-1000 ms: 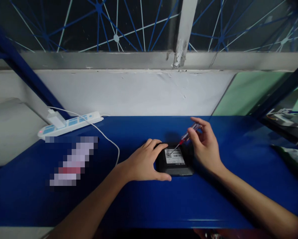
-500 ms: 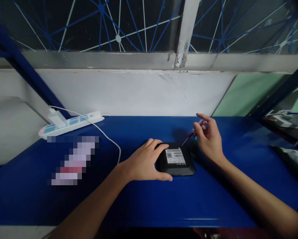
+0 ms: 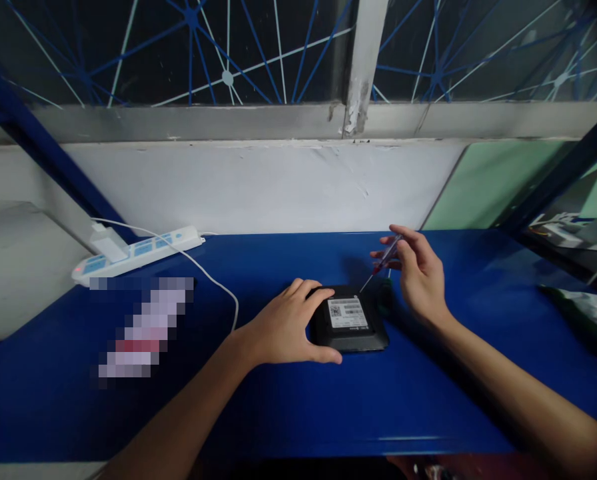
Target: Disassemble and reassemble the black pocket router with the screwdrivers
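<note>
A small black box (image 3: 349, 325) with a white label on top lies on the blue table (image 3: 278, 413). My left hand (image 3: 284, 325) grips its left side, thumb along the near edge and fingers over the far corner. My right hand (image 3: 417, 275) holds a thin screwdriver with a red and clear handle (image 3: 382, 263). The screwdriver slants down to the left, and its tip sits at the box's far right corner.
A white power strip (image 3: 137, 253) with a charger plugged in lies at the back left, and its white cable (image 3: 213, 283) curves toward my left wrist. A blurred patch (image 3: 141, 327) covers something left of the box. Cluttered shelving (image 3: 576, 233) stands at the right.
My right hand lifted the screwdriver off the label and moved it back and right to the box's far right corner. My left hand has stayed on the box.
</note>
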A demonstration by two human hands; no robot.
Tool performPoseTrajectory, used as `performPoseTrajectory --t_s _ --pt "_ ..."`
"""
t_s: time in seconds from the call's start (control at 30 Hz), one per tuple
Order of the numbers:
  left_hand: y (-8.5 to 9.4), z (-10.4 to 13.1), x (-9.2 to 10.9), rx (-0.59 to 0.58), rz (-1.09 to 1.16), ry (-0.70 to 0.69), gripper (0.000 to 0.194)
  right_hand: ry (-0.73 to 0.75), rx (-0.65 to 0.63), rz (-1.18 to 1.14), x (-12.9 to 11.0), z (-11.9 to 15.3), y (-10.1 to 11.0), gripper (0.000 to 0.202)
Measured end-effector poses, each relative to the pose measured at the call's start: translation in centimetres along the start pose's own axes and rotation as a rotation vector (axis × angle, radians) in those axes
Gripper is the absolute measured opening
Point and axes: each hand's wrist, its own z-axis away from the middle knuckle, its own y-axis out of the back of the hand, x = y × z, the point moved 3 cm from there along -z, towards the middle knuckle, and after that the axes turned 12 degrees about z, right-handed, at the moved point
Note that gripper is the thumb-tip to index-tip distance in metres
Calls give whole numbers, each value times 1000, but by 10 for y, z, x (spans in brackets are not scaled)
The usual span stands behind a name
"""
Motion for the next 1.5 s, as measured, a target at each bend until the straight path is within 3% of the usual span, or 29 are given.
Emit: performPoseTrajectory --t_s 0.3,0.57,1.07,1.37,1.5 --pt "0 0 0 -5 -7 2 104 24 73 -15 2 -6 3 20" --pt "2 0 3 -21 -14 41 104 -26 -37 -41 1 1 -3 30" --pt "2 0 2 6 -1 -4 101 16 35 64 -1 0 -1 30" --pt "3 0 3 -2 0 1 100 27 -53 -20 -2 6 -6 31" --pt "2 0 1 10 3 4 101 46 -30 14 0 4 -6 28"
